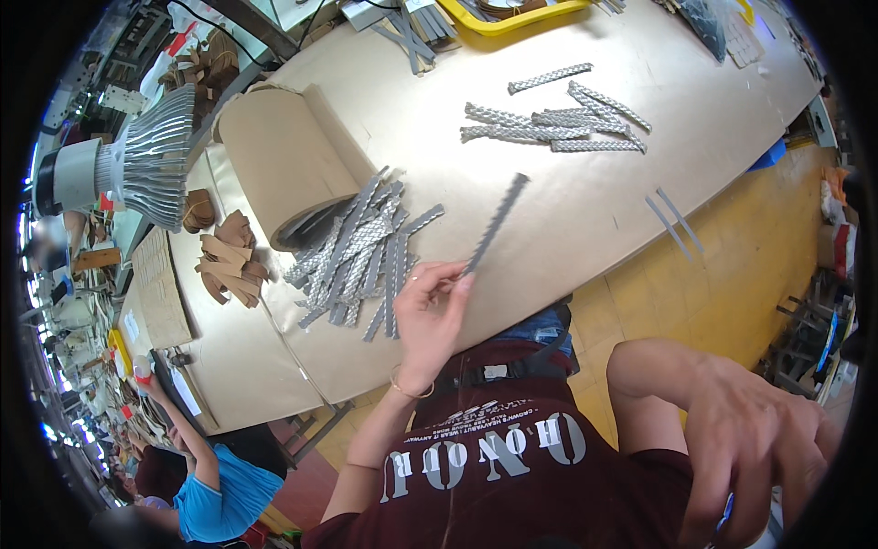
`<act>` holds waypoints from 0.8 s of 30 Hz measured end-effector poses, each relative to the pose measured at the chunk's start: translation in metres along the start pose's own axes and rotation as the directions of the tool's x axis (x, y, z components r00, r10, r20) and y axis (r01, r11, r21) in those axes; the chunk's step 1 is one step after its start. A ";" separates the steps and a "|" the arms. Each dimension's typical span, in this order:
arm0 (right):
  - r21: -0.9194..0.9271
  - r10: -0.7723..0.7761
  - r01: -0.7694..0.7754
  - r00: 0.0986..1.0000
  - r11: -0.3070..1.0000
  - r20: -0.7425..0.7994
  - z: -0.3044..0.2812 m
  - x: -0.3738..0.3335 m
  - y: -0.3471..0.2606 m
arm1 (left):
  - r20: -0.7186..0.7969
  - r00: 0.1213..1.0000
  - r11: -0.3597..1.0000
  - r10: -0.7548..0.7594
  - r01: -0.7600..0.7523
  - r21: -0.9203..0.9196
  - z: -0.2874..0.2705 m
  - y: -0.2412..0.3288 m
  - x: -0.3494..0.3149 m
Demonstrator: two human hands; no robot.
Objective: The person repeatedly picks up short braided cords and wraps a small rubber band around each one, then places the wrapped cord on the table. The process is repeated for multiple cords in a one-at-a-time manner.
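Between the thumb and fingers of my left hand (432,306) is one end of a grey braided strip (497,221), its free end slanting up and away over the table. Just left of that hand lies a loose pile of grey and silvery braided strips (352,252). Farther off to the right, a smaller group of silvery braided strips (572,119) rests on the tabletop. My right hand (754,421) is raised close to the camera at the lower right, off the table. Its fingers bend downward, their tips are hidden, and a small shiny blue spot shows between them.
A brown paper-covered roll (283,156) lies behind the pile, beside brown strips (233,261) and a large finned lamp (151,165). A yellow tray (512,22) stands at the far edge. Two thin grey strips (673,224) overhang the table's right edge. A person in blue (224,494) works at left.
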State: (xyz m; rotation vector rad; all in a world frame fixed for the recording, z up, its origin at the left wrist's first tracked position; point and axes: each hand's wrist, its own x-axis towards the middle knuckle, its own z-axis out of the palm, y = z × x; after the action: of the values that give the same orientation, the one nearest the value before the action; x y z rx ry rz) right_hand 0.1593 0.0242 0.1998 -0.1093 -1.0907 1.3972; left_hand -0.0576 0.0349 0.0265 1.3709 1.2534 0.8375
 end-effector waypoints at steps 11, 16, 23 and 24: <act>0.047 0.011 -0.015 0.996 0.999 0.087 -0.002 0.015 0.004 | -0.415 0.829 0.921 0.374 -0.281 0.268 -0.037 0.023 0.001; 0.063 0.012 -0.019 0.993 0.998 0.115 -0.005 0.018 0.000 | -0.409 0.708 0.796 0.576 -0.372 0.478 -0.042 0.022 -0.003; -0.562 0.073 -0.367 0.876 0.741 -0.476 -0.025 0.011 0.080 | -0.391 0.477 0.603 0.787 -0.462 0.650 -0.059 0.012 -0.007; -0.491 0.177 -0.478 0.823 0.728 -0.540 -0.029 0.010 0.090 | -0.384 0.459 0.585 0.801 -0.468 0.662 -0.061 0.010 -0.007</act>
State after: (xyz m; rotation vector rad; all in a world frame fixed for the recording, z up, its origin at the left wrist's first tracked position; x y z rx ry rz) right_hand 0.1116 0.0704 0.1319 -1.1242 -1.1045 1.1817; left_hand -0.1147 0.0433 0.0501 2.1596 1.5119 1.7986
